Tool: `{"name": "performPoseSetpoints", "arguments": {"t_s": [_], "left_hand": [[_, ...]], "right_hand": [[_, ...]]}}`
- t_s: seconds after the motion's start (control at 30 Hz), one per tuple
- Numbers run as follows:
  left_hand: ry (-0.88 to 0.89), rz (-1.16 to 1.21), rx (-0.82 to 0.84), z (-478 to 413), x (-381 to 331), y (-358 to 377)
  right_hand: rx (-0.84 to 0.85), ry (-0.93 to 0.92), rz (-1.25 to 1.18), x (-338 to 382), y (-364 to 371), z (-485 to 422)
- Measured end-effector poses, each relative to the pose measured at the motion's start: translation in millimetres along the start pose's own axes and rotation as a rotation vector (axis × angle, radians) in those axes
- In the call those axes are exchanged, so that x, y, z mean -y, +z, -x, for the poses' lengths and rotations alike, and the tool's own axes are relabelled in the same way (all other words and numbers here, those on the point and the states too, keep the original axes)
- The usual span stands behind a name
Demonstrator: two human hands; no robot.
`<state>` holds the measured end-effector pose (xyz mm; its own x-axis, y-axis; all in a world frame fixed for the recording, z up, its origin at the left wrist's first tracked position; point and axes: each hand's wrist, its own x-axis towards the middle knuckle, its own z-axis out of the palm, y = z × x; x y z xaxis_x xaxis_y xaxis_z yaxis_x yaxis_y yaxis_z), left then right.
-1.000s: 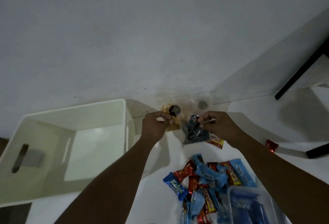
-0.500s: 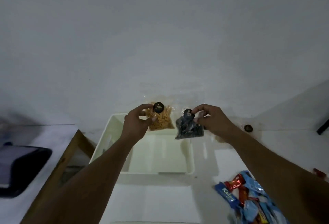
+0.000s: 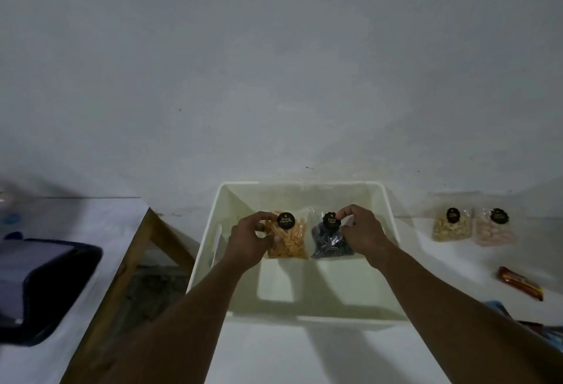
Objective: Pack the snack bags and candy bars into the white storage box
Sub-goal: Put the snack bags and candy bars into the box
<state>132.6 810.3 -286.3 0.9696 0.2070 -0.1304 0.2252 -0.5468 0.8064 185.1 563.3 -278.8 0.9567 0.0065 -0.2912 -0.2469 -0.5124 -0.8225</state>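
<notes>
- Head view: two snack bags were held side by side inside the white storage box [image 3: 304,318], centre of the frame, near its far wall.
- The orange snack bag [image 3: 289,242] was pinched at its top edge by the left hand [image 3: 249,239], fingers curled round it.
- The dark snack bag [image 3: 330,240] was gripped near its label by the right hand [image 3: 361,232], thumb and fingers closed on it.
- Whether either bag touched the box floor could not be told.
- Risk, as judged: if let go from a height, both bags could flop flat or overlap, and room would be lost.
- A pale snack bag [image 3: 452,228], a pink snack bag [image 3: 495,229] and a red candy bar [image 3: 521,283] were seen unpacked at the right.
</notes>
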Motion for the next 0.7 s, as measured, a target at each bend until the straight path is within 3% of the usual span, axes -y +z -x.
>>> {"name": "performPoseSetpoints", "arguments": {"t_s": [0.33, 0.7], "left_hand": [[-0.077, -0.036, 0.106, -32, 22, 62], [-0.013, -0.091, 0.129, 10, -53, 34]], "right_hand": [[-0.046, 0.193, -0.040, -41, 15, -40], [0.051, 0.046, -0.059, 15, -51, 22]]}}
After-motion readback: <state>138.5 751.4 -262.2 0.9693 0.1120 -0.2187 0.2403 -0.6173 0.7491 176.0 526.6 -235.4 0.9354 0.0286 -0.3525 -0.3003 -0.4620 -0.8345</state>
